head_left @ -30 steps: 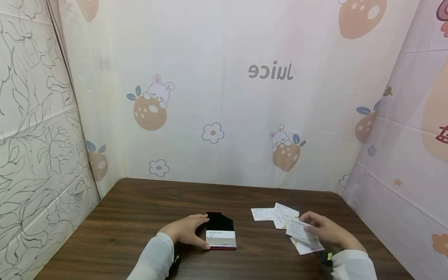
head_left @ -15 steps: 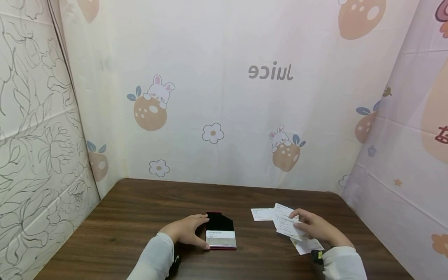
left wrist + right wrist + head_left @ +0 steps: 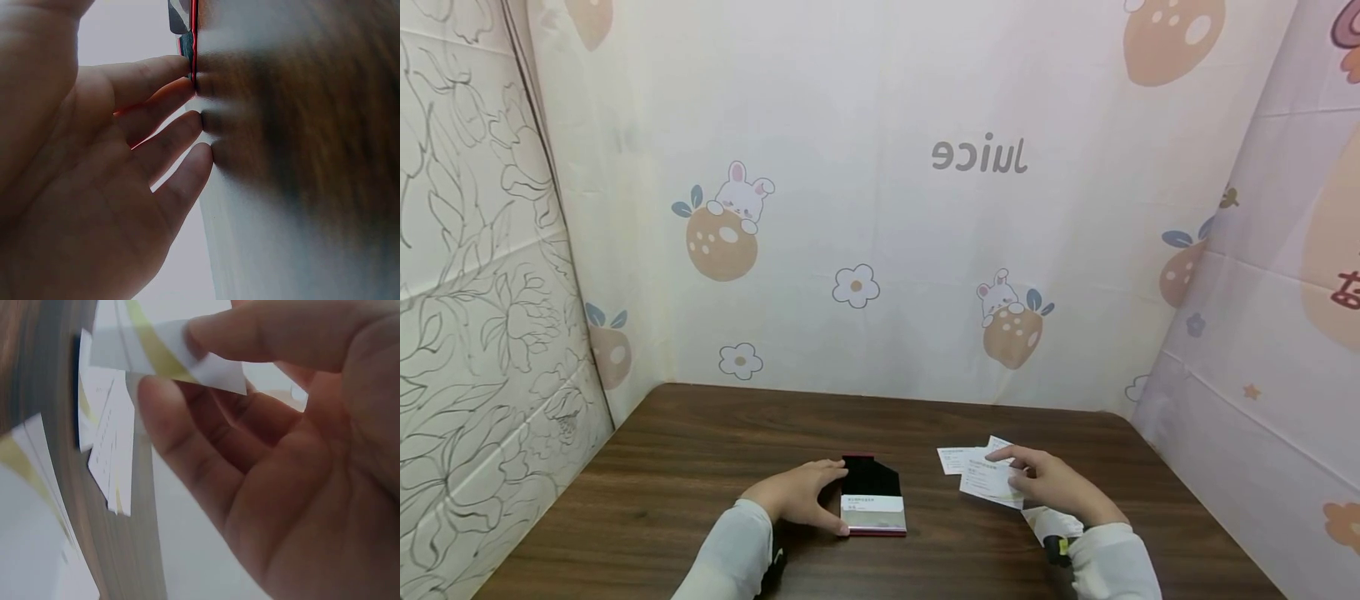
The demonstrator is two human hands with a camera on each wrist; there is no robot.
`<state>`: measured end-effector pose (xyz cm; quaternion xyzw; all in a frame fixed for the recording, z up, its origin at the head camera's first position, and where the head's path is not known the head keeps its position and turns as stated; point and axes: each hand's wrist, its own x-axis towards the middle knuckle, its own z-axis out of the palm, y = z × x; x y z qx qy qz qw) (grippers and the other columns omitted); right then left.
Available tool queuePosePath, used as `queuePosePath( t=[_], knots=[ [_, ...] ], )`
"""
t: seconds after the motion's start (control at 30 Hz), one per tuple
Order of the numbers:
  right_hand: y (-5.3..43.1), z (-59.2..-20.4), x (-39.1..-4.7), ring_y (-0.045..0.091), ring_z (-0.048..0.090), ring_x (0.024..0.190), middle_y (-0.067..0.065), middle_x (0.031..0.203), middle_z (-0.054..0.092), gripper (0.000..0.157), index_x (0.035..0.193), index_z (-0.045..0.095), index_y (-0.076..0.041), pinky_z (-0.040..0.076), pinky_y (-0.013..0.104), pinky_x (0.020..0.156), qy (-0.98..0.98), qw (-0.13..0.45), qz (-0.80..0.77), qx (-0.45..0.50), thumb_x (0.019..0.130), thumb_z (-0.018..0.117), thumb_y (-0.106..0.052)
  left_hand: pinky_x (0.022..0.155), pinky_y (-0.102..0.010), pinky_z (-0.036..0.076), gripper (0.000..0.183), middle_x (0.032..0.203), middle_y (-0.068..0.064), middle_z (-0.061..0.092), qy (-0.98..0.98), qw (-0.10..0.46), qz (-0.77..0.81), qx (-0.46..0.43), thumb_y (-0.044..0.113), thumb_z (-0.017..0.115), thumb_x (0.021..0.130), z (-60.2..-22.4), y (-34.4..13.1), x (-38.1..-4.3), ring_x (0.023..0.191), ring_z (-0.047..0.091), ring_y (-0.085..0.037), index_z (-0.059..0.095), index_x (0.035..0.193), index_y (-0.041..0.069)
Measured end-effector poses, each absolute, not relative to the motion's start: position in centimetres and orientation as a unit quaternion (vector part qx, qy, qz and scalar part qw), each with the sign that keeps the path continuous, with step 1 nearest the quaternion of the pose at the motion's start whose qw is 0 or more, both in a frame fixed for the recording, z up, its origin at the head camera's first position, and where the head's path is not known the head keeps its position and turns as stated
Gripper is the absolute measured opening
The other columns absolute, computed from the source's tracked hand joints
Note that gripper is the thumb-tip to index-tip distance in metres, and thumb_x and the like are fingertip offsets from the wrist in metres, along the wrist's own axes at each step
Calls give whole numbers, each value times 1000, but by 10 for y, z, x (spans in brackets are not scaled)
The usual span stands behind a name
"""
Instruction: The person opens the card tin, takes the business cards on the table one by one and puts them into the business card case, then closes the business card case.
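Note:
In the head view my left hand point(image 3: 803, 493) rests against the left side of a black business card case with red edges point(image 3: 872, 479). Its fingers reach the far corner and the thumb the near one, and a white card point(image 3: 872, 502) shows in the case. The left wrist view has the fingers point(image 3: 178, 172) nearly straight, tips down at the wooden surface, with the case's red edge point(image 3: 194, 44) beside them. To the right, my right hand point(image 3: 1060, 483) pinches a white business card point(image 3: 169, 350) between thumb and fingers, over other cards point(image 3: 958, 460).
Under the right wrist lies another white card point(image 3: 1052, 523). Loose cards point(image 3: 112, 437) overlap on the wood in the right wrist view. Behind the brown table point(image 3: 760, 425) hangs a printed curtain point(image 3: 880, 208), with more printed cloth at both sides.
My right hand has moved left across the cards, carrying the pinched card towards the card at the far left of the group. My left hand and the case stay put.

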<state>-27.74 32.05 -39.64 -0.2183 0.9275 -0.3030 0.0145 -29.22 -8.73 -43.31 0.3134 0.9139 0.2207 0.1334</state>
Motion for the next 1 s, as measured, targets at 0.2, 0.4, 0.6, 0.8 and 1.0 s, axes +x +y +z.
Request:
queuePosePath(
  t=[0.2,0.4,0.6,0.8,1.0],
  knots=[
    [292,-402,-285,17,53,76,11,101,63,30,113,63,-21,47,31,58,929,-48,-295,-217,86,61,-6,106,-55,31,90,149,-9,33,914,136,221,313,56,71,72,-432,-87,-292,134,26,-28,39,142,10],
    [257,-409,-291,13,57,80,6,105,66,35,113,63,-20,52,28,60,914,-87,-312,-243,85,58,0,105,-55,31,90,149,-8,33,913,139,221,313,56,71,72,-433,-88,-293,135,25,-28,39,142,11],
    [225,-412,-293,14,60,81,3,107,66,37,115,63,-19,54,30,63,894,-88,-351,-264,85,57,3,105,-55,32,89,149,-8,33,915,136,218,312,56,71,72,-433,-88,-295,134,27,-28,39,142,11],
    [201,-424,-294,9,59,76,1,103,67,35,111,63,-23,54,26,60,889,-76,-359,-274,85,59,0,106,-54,30,90,148,-8,34,913,136,221,314,57,71,72,-434,-88,-294,134,26,-27,39,141,10],
    [185,-432,-293,6,58,82,-4,107,66,33,111,62,-27,54,28,68,889,-66,-352,-284,87,60,-5,106,-54,30,91,149,-9,34,915,133,217,311,58,70,72,-435,-87,-295,134,26,-28,38,142,10]
  ],
)
